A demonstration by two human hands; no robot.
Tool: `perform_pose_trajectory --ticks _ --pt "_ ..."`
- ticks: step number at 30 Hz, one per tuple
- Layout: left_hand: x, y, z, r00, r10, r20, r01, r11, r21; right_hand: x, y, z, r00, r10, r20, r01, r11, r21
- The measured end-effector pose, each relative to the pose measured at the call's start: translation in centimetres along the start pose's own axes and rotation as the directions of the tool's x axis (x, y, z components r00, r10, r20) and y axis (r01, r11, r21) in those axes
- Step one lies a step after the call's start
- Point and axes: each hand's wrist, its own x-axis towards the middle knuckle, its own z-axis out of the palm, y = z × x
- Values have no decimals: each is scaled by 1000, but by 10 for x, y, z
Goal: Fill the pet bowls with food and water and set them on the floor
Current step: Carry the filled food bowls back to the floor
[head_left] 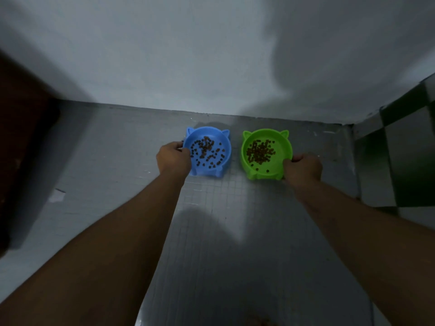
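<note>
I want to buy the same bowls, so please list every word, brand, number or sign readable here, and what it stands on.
No text can be read anywhere.
blue bowl: plain plastic, no lettering visible.
green bowl: plain plastic, no lettering visible.
floor and wall: no signs or labels.
The left hand and right hand each cover part of a rim, so marks there cannot be ruled out.

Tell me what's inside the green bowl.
Inside the green bowl lies brown kibble, heaped left of centre, with bare green bottom around it. No water shows. The right hand grips the near right rim and covers a small patch inside.
</note>
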Motion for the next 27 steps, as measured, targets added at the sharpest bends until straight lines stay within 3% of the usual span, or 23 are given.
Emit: perform_pose_trajectory --ticks 18,27 --pt "10 -5 17 998 -23 60 21 999 43 19 15 14 1000 -3 20 4 999 -42" --pt "-25 37 -43 993 75 88 -80 995 55 -33 -40 -39 999 44 2 -44 999 21"
